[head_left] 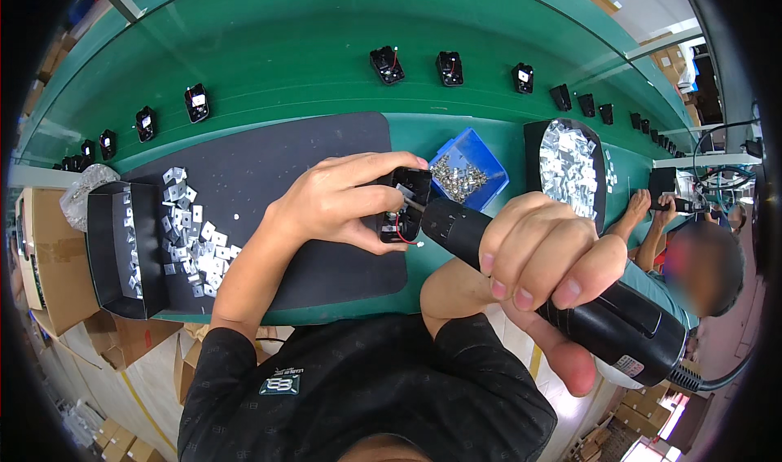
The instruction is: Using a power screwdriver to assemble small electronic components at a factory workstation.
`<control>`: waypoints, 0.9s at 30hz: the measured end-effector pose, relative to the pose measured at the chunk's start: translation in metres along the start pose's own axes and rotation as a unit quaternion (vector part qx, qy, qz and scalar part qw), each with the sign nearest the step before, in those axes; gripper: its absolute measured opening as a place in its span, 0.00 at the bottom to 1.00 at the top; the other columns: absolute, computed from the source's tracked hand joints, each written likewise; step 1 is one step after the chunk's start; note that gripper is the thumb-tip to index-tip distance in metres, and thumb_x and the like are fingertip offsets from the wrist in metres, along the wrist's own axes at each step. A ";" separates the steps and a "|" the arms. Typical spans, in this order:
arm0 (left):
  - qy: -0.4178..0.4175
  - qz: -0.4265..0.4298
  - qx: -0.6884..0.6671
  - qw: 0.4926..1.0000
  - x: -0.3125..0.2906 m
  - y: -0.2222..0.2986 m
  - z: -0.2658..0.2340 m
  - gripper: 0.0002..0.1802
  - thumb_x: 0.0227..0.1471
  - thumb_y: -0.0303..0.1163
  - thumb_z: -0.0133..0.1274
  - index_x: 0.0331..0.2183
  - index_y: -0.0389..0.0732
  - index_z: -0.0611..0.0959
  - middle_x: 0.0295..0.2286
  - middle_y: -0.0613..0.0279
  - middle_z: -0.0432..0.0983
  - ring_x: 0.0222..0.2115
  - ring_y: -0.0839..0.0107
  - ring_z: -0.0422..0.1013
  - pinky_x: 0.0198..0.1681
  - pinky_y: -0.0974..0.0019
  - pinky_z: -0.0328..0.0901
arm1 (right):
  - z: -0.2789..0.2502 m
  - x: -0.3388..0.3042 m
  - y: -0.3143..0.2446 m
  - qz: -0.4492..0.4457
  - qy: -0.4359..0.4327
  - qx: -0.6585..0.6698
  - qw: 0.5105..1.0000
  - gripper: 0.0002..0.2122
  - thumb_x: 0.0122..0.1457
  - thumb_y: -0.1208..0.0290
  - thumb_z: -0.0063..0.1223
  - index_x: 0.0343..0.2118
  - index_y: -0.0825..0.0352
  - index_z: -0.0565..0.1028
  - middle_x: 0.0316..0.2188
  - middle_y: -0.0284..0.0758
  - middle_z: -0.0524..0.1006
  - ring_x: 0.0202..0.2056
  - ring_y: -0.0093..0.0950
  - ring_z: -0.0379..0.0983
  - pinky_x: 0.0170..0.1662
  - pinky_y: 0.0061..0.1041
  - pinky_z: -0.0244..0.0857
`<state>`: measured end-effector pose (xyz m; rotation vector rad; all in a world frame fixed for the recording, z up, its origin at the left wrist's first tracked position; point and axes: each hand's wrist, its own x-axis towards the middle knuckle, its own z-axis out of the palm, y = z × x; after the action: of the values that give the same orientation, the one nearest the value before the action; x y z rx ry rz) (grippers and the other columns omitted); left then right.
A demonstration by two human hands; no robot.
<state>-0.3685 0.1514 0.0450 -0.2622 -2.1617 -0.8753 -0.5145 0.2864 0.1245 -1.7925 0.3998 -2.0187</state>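
Observation:
My left hand (342,197) grips a small black plastic housing (418,185) by its sides, at the right edge of a dark mat. Inside the housing I see a metal piece and a thin red wire (400,230) ending in a white connector. My right hand (546,254) is wrapped round a black corded electric screwdriver (623,324), held slantwise with its tip reaching into the housing. Whether the bit sits on a screw is too small to tell. Just beyond the housing stands a blue bin (494,187) of small metal screws.
Loose metal plates (195,246) lie on the mat (293,144) beside a black box (122,299) at left. A black tray (533,157) of similar plates stands right. Several black housings (450,69) line the green conveyor (285,47). A co-worker (660,250) works at far right.

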 end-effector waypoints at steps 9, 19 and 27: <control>-0.044 -0.066 0.008 0.997 0.001 0.001 -0.007 0.21 0.24 0.33 0.68 0.24 0.41 0.74 0.39 0.54 0.73 0.28 0.59 0.73 0.30 0.65 0.70 | -0.001 -0.003 -0.004 -0.013 0.037 0.005 0.999 0.29 0.43 0.42 0.61 0.34 0.62 0.65 0.21 0.28 0.71 0.18 0.21 0.69 0.23 0.19 0.65; -0.284 -0.252 0.281 0.882 0.006 0.009 -0.043 0.31 0.32 0.36 0.58 0.41 0.38 0.68 0.32 0.51 0.69 0.35 0.54 0.68 0.39 0.57 0.65 | -0.018 -0.011 -0.028 -0.016 0.097 0.018 0.995 0.33 0.43 0.42 0.61 0.44 0.63 0.66 0.21 0.28 0.70 0.19 0.19 0.67 0.27 0.20 0.60; -0.361 -0.231 0.376 0.822 -0.050 -0.012 -0.023 0.29 0.31 0.42 0.58 0.38 0.40 0.70 0.30 0.53 0.65 0.31 0.58 0.69 0.34 0.59 0.68 | -0.029 -0.010 -0.039 -0.015 0.108 0.036 0.993 0.37 0.42 0.39 0.60 0.48 0.63 0.65 0.20 0.26 0.70 0.18 0.18 0.66 0.27 0.19 0.59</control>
<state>-0.3265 0.1319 0.0129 0.4238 -3.1703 -0.0505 -0.5468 0.3239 0.1299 -1.5532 0.3602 -2.2278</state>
